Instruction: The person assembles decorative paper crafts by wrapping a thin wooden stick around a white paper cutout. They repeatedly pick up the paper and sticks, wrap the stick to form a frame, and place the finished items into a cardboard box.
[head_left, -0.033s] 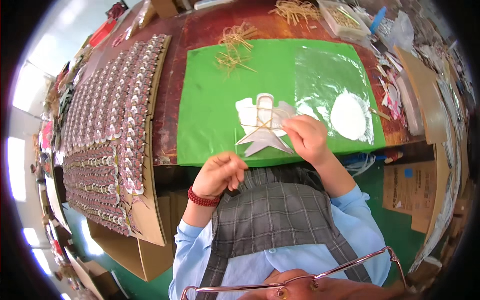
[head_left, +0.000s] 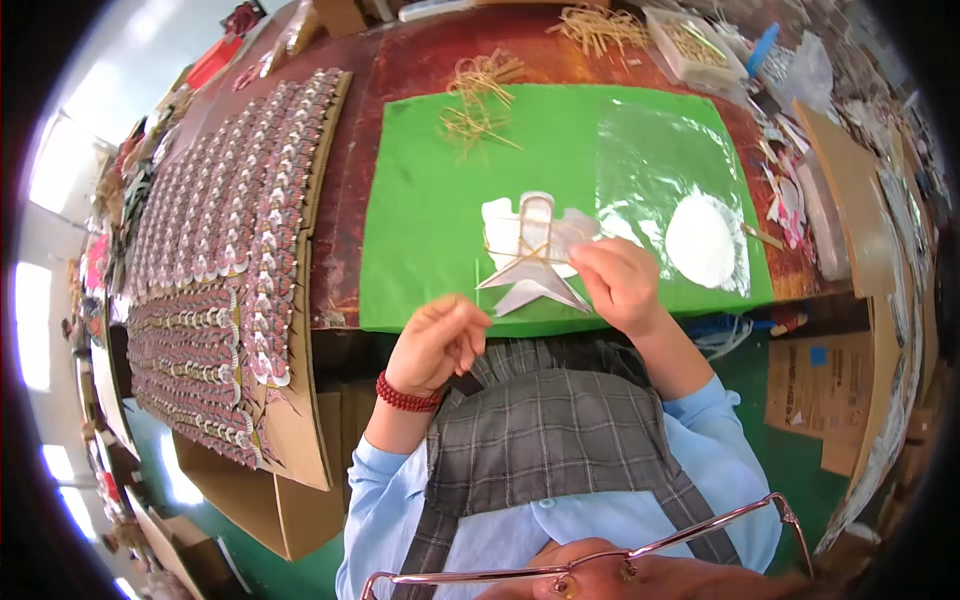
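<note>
The flat white bird-shaped piece w/ thin tan strips crossed over it [head_left: 537, 225] lies on the smooth bright green sheet [head_left: 430, 200], right in front of the person. Its long way runs from the round head, far off, down to the forked gray-white tail, close to the person's tummy. Its wings stick out L & R.

The R hand [head_left: 622, 283] is nearer. Its finger & thumb tips are pinched together on the piece's R side, below the wing, so most of the piece lies to the L of those tips. Can't tell if the pinch is on a strip or on the white part, b/c it's too small to see.

The L hand [head_left: 440, 335], w/ a dark red bead band [head_left: 407, 396] on its wrist, is just beside the tail, down & to the L. From there the piece lies ahead & to the R. Its fingers are curled in; can't tell if they've got anything.

To the R of the R hand is a round bright white patch [head_left: 700, 240], on clear shiny plastic film [head_left: 640, 150].
</note>
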